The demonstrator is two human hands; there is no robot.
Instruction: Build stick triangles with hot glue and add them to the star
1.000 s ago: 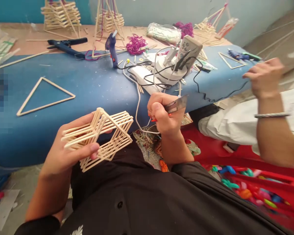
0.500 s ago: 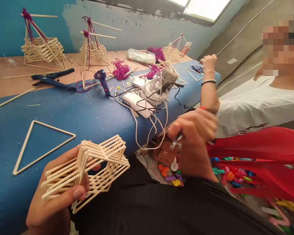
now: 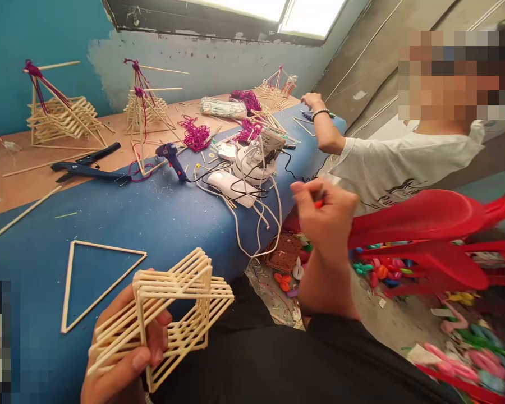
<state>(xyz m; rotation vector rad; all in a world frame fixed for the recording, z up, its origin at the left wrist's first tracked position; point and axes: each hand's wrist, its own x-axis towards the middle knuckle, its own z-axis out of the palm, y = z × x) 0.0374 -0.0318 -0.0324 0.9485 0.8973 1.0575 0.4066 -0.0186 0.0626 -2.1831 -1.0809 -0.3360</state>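
Observation:
My left hand (image 3: 128, 350) grips a frame of stacked pale wooden sticks (image 3: 172, 311) at the bottom left, over the front edge of the blue table (image 3: 151, 224). My right hand (image 3: 324, 216) is raised at centre right with its fingers closed; a bit of red (image 3: 318, 204) shows between them, and the tool it held earlier is hidden. A flat stick triangle (image 3: 95, 280) lies on the table just beyond my left hand.
A blue glue gun (image 3: 171, 157), white power strip (image 3: 229, 188), tangled cables and dark pliers (image 3: 86, 167) lie on the table. Stick towers with purple yarn stand at the back. A person in white reaches onto the table's far right. Red plastic chairs (image 3: 425, 224) stand right.
My head has lifted and turned right, so the room and the other person show. My right hand rose from my lap; the metal blade no longer shows. The other person's hand moved to the table's far end.

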